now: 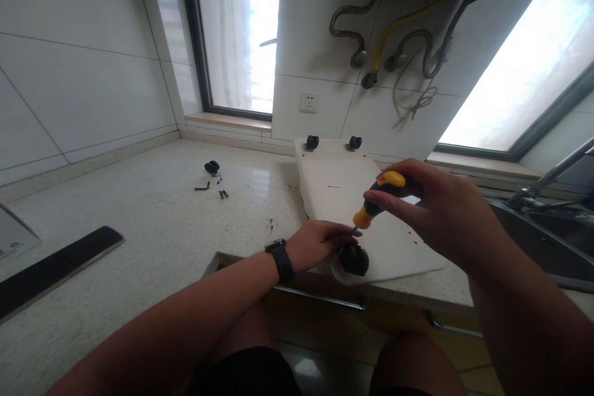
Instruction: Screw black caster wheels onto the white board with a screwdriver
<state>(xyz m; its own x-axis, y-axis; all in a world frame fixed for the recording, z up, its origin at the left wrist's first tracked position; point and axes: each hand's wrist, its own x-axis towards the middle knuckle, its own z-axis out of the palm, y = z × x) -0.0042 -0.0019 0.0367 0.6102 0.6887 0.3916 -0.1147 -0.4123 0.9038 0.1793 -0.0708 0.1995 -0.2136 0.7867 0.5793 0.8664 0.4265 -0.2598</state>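
My right hand (431,204) is wrapped round the yellow and black handle of a screwdriver (364,216), which slants down to the left. Its tip is at a black caster wheel (354,260) on the near corner of a white board (343,185). Against that caster, by the screwdriver's shaft, my left hand (320,241) has its fingers closed; they partly hide the caster's base and the tip. Two more black casters (312,142) stand upright on the board's far edge. Small dark holes show at its right near corner.
On the speckled counter (162,229), left of the board, lie a loose caster (212,167), a small L-shaped hex key (202,187) and several screws (223,195). A long black strip (60,266) lies further left. At the right is a sink (538,241) with a tap.
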